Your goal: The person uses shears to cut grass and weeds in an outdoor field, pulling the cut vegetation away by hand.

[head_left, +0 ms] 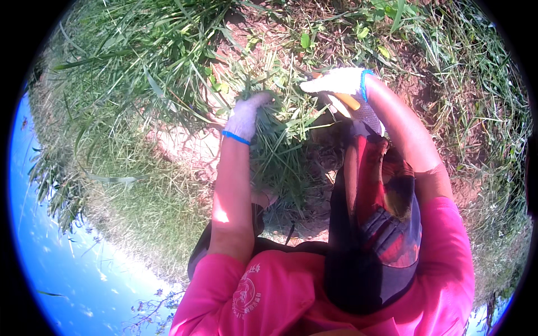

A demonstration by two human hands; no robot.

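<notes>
Both my hands wear white knit gloves with blue cuffs. My left hand (246, 117) is closed around a thick bunch of long green grass (280, 159), its fingers partly hidden among the blades. Much of that bunch trails from the hand toward my body. To the right, my right hand (335, 83) is closed, palm down, on a tool with a yellow-orange handle (348, 101). The tool's working end is lost in the grass, so I cannot tell its exact kind. A grey mesh shoe (367, 116) shows just below this hand.
Tall grass (140, 67) grows thickly on the left and far side. Bare reddish soil (188, 148) shows beside my left arm and at the right. Flattened, partly dry grass (465, 112) covers the right. My bent knee in dark, red-patterned trousers (386, 224) rises between my arms.
</notes>
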